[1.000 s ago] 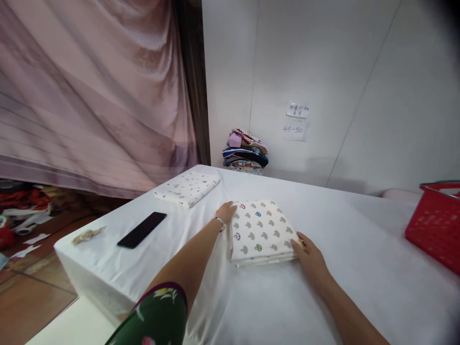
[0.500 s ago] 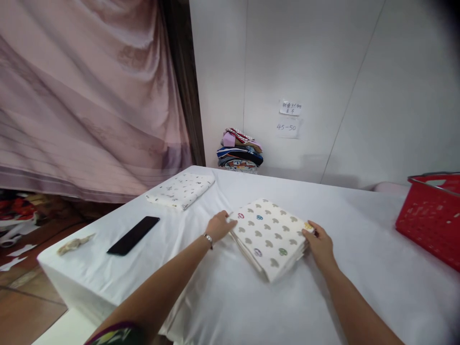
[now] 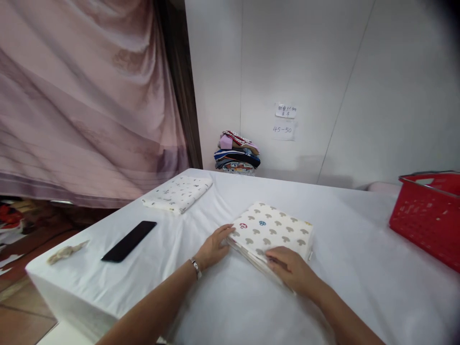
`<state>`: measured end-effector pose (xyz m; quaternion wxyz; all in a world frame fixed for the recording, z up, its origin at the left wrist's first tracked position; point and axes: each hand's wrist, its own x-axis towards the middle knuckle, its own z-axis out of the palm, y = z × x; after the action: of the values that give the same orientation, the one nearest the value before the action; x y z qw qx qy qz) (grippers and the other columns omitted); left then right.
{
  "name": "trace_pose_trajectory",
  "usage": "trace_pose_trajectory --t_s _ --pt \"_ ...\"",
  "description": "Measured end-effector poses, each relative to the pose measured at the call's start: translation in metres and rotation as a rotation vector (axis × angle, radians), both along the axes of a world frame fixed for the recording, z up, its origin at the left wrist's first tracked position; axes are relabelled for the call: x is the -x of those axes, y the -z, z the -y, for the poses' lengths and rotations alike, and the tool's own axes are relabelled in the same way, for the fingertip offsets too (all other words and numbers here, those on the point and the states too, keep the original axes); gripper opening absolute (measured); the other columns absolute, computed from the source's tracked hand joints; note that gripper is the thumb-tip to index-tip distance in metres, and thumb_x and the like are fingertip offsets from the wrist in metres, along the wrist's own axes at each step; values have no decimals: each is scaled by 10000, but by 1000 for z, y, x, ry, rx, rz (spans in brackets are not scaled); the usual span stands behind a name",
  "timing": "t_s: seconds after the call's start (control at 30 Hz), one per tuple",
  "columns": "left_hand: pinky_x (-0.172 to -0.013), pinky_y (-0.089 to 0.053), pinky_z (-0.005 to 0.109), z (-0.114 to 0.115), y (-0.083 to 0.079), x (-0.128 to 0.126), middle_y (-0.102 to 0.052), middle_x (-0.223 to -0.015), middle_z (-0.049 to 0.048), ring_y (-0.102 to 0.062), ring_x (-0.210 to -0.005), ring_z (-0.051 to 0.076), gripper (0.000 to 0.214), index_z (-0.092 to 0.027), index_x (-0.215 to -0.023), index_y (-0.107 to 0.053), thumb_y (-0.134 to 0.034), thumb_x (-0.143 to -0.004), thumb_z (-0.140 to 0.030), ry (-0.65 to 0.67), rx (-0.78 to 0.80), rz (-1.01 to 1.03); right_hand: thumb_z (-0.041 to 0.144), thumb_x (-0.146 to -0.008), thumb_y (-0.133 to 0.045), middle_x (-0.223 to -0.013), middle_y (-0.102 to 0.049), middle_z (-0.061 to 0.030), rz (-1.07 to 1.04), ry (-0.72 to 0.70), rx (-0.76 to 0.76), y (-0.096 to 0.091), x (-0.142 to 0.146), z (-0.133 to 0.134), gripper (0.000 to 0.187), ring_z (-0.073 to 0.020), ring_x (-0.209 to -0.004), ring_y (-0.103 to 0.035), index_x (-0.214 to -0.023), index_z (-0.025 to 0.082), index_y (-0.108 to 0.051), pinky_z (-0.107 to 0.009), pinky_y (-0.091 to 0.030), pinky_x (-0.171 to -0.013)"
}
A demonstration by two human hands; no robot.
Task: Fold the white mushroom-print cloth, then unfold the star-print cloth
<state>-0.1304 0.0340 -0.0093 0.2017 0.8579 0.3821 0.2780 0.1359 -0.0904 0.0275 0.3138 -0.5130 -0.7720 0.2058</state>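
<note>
Pink curtain point(image 3: 79, 96): hangs in loose folds at far left, its hem above a dim, cluttered stretch of tiled floor point(image 3: 25, 309).
Twisted scrap point(image 3: 67, 251): pale, lying near the left end of the worktop point(image 3: 179, 235), whose white cover is rumpled on this side.
Dark phone-like slab point(image 3: 129, 241): flat just right of the scrap and near my left forearm point(image 3: 154, 302), so I'd mind that elbow.
Small-print cloth point(image 3: 178, 194): folded flat towards the far left edge.
Left hand point(image 3: 213, 247): narrow, fingers together on the left corner of the mushroom cloth point(image 3: 269, 227); whether I pinch underneath, I cannot tell. It serves best, I judge, as a light anchor.
Fabric stack point(image 3: 237, 153): mixed colours, piled unevenly past the far edge, by the wall point(image 3: 323, 72).
Mushroom cloth: a thick folded block, mid-worktop between my hands, turned cornerwise to me, layers showing along its near edge. Doing this well, I reckon, means lining up those layers before pressing.
Paper sheets point(image 3: 284, 129): two, one above the other on the wall; the lower reads 45-50.
Right hand point(image 3: 291, 268): curled, fingertips at the near edge; any grip beneath is hidden. Better to smooth along that edge than drag the top layer.
Red basket point(image 3: 427, 215): far right, well apart from the cloth.
</note>
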Motion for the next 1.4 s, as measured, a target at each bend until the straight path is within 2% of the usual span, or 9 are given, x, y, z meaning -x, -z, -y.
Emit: trace_pose_trajectory --t_s 0.1,0.3,0.6,0.73,0.9,1.0,1.13,1.27,1.4 --pt "-1041 -389 347 -5 8 -4 -479 -1327 48 -480 -1198 183 465 -231 -1215 -539 -469 -769 -119 -56 -72 12 359 -860 -504 -1137 -609 -66 162 -79 -40 -11 10 8 307 -210 -1025 -542 -1116 230 -613 -347 -431 -901" --pt "-1023 -416 333 -11 11 -10 -505 -1310 40 -506 -1178 181 437 -240 -1225 -543 -465 -803 -158 -76 -144 0 251 -796 -559 -1254 -531 -70 322 -16 -10 -11 18 19 406 -229 -1109 -487 -1201 227 -549 -378 -391 -963" --pt "-1008 -428 353 -17 12 -7 -512 -1325 42 -522 -1170 187 407 -245 -1216 -551 -436 -829 -193 -96 -176 -115 1 -717 -396 -1396 -418 -49 526 81 -152 53 12 20 695 -248 -1253 -416 -1372 231 -392 -438 -384 -1010" --pt "-904 -496 395 -2 10 -7 -565 -1261 73 -588 -1072 230 390 -238 -1176 -571 -455 -807 -192 -21 -301 -216 27 -745 -384 -1403 -389 -15 524 122 -168 69 -19 24 679 -230 -1241 -445 -1380 268 -377 -410 -422 -995" --pt "-794 -524 425 29 4 -11 -567 -1251 91 -610 -977 256 383 -222 -1156 -562 -467 -790 -165 32 -418 -345 79 -829 -366 -1365 -434 31 508 167 -158 70 -54 42 589 -213 -1232 -459 -1357 340 -385 -416 -426 -1000" --pt "-903 -471 446 33 -2 -16 -506 -1321 77 -512 -1145 269 420 -212 -1178 -538 -443 -781 -112 60 -460 -326 175 -864 -421 -1390 -400 17 493 163 -106 61 -49 48 526 -229 -1269 -408 -1366 324 -374 -433 -391 -1032" --pt "-1059 -338 453 26 -2 -23 -385 -1425 47 -332 -1316 231 576 -221 -1303 -425 -393 -765 -18 254 -496 -296 237 -860 -462 -1445 -303 -14 481 180 -91 49 -26 41 577 -244 -1323 -316 -1411 277 -293 -449 -318 -1077" --pt "-1084 -325 426 19 8 -24 -399 -1415 58 -306 -1334 188 553 -220 -1339 -386 -370 -815 -42 378 -462 -248 248 -872 -453 -1458 -270 -10 509 147 -114 56 -14 34 605 -246 -1335 -290 -1432 279 -226 -457 -283 -1093" --pt "-1082 -326 444 19 14 -22 -389 -1418 60 -315 -1329 188 559 -227 -1344 -382 -365 -818 -40 372 -430 -247 256 -897 -424 -1461 -256 -4 541 155 -146 64 -18 41 584 -233 -1329 -304 -1435 287 -198 -438 -308 -1086"
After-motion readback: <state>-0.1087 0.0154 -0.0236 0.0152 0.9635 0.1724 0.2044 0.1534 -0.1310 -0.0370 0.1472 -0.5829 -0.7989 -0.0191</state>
